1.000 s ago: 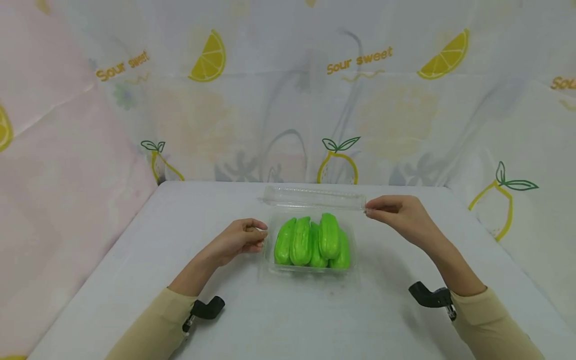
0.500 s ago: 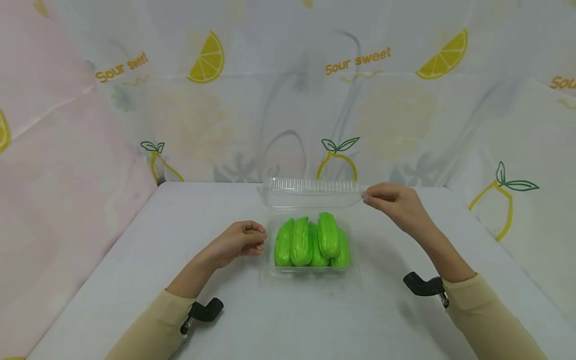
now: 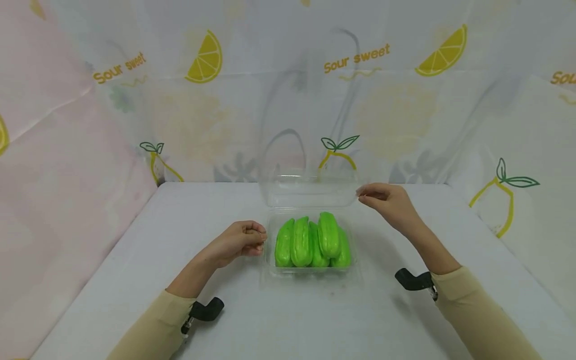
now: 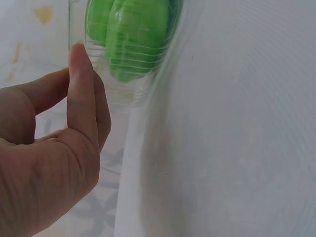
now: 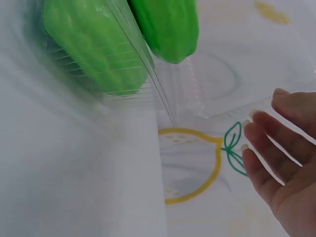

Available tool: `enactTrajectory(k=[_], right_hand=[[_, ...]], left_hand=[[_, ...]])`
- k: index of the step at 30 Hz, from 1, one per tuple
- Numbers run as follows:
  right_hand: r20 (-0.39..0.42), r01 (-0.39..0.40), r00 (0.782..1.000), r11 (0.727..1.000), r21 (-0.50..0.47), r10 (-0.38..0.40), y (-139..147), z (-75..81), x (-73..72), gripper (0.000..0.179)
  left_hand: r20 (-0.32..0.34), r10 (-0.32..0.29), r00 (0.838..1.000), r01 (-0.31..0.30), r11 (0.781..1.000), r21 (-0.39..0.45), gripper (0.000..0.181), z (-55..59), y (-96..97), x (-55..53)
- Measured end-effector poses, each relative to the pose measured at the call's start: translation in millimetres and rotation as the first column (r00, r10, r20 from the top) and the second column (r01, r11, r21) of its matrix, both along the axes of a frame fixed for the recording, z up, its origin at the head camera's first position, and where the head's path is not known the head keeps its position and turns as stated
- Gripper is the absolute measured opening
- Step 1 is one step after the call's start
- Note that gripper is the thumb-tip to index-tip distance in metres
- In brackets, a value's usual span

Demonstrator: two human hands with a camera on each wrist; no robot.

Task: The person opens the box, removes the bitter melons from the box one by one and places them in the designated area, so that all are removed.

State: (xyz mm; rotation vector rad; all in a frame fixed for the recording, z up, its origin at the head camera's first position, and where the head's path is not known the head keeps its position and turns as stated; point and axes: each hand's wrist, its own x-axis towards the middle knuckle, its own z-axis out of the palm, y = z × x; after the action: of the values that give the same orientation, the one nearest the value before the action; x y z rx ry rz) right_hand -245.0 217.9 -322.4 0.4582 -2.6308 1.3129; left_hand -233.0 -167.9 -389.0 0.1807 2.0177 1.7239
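A clear plastic clamshell box [image 3: 310,270] stands on the white table, holding several bright green, bumpy, elongated pieces [image 3: 301,242] that look like small bitter melons. Its hinged lid [image 3: 310,192] is raised behind the base, tilted back. At the box's left side my left hand [image 3: 240,239] pinches the rim between thumb and fingers; the left wrist view shows the thumb [image 4: 80,84] on the clear edge. My right hand [image 3: 389,202] has its thumb and fingertips at the right edge of the lid, pinching it. Transparency makes the exact contact hard to see.
The white table [image 3: 288,320] reaches back to a hanging cloth [image 3: 288,100] printed with lemons and words. Cloth also hangs along both sides. A black wrist-worn device [image 3: 207,310] sits at the left cuff, and another black device [image 3: 411,280] at the right.
My right hand has moved left and slightly up in the head view. The lid has swung up from lying far back to a steeper tilt. The left hand and box stay nearly still.
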Motion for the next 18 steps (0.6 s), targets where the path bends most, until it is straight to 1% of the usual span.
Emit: enactTrajectory(k=[8, 12, 18], right_hand=[[-0.009, 0.002, 1.000, 1.000, 0.005, -0.002, -1.3, -8.5, -9.9, 0.029], [-0.011, 0.013, 1.000, 1.000, 0.003, -0.013, -3.7, -10.2, -12.7, 0.028], [-0.009, 0.021, 1.000, 0.999, 0.026, -0.021, -8.0, -11.8, -15.9, 0.026]], left_hand=[[-0.010, -0.009, 1.000, 0.009, 1.000, -0.006, 0.025, 0.3, 0.1, 1.9], [-0.016, -0.024, 1.000, 0.024, 1.000, -0.004, 0.023, 0.8, 0.1, 2.6], [-0.014, -0.038, 0.999, 0.038, 0.999, -0.001, 0.022, 1.6, -0.6, 3.7]])
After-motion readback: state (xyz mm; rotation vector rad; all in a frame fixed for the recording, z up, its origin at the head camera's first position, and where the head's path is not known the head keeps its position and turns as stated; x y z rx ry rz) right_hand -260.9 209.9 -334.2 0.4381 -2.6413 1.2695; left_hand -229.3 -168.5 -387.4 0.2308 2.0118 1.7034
